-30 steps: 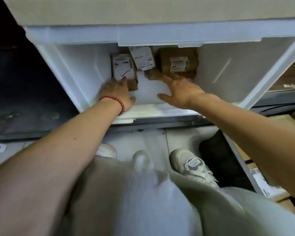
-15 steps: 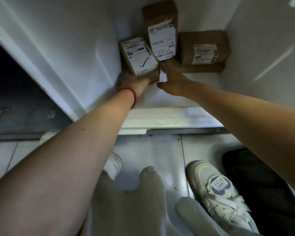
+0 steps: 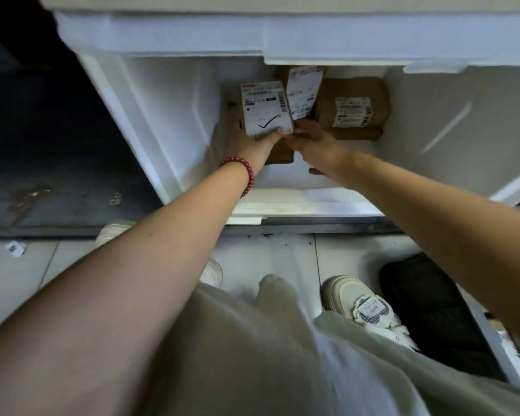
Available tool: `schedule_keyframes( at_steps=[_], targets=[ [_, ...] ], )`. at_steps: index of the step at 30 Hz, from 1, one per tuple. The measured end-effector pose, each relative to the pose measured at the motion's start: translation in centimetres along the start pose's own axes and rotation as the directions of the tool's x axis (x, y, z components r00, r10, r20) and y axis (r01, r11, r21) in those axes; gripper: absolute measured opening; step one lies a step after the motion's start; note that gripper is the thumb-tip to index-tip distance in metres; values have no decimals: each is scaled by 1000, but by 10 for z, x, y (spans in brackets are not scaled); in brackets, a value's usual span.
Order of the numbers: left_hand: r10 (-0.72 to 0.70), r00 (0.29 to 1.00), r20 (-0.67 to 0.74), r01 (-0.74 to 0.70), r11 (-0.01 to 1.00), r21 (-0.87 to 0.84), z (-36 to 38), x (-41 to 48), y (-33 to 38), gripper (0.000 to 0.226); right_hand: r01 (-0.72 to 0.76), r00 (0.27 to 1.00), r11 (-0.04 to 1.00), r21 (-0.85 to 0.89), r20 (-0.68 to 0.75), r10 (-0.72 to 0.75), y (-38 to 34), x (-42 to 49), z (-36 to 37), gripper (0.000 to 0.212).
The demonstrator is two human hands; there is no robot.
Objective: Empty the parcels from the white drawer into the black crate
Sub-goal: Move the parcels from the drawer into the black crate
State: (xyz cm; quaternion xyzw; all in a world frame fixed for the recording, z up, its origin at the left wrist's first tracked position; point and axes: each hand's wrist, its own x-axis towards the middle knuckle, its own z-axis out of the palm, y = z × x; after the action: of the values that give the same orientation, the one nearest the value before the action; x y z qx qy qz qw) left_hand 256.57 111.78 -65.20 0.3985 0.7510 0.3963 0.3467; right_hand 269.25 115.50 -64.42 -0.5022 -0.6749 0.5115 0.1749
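A: Where do things stand?
B: In the white drawer (image 3: 162, 115), twelve o'clock. The left hand (image 3: 251, 142) has its grip curled round the ticked parcel (image 3: 266, 108).
A: And the right hand (image 3: 314, 144)?
B: It is at the middle parcel (image 3: 303, 91), at its six o'clock edge. I cannot tell its grip.

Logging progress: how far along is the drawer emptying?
Done: nothing; all three parcels are inside the white drawer. In hand: left hand grips the ticked parcel; right hand at the middle parcel, grip unclear. Left: untouched right parcel, plus moving all three out.
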Motion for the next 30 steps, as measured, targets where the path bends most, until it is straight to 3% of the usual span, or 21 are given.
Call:
schedule_keyframes(
  at_steps=[4, 9, 14, 18, 21, 24, 30],
  targets=[
    [-43, 995, 90, 49, 997, -60, -9, -39, 24, 60, -68, 997, 995, 67, 41, 65, -10, -45, -11, 49],
    [-170, 960, 224, 124, 971, 203, -22, -92, 47, 93, -138, 990, 980, 140, 7, 139, -14, -111, -22, 53],
    [-149, 942, 302, 54, 952, 301, -24, -137, 67, 84, -140, 988, 960, 242, -31, 152, -8, -182, -26, 48],
    [-241, 895, 376, 137, 949, 283, -19, -113, 57, 69, -91, 987, 945, 314, -98, 128, -13, -230, -39, 42],
    [-196, 891, 410, 67, 949, 309, -14, -137, 81, 67, -83, 979, 931, 357, -146, 143, -17, -259, -49, 39],
    [-130, 872, 472, -45, 939, 341, -12, -202, 119, 88, -79, 955, 897, 435, -226, 194, -16, -281, -54, 34],
    [2, 802, 598, -234, 921, 311, 19, -242, 124, 85, 30, 847, 776, 630, -428, 315, 15, -326, -41, 23]
  ],
)
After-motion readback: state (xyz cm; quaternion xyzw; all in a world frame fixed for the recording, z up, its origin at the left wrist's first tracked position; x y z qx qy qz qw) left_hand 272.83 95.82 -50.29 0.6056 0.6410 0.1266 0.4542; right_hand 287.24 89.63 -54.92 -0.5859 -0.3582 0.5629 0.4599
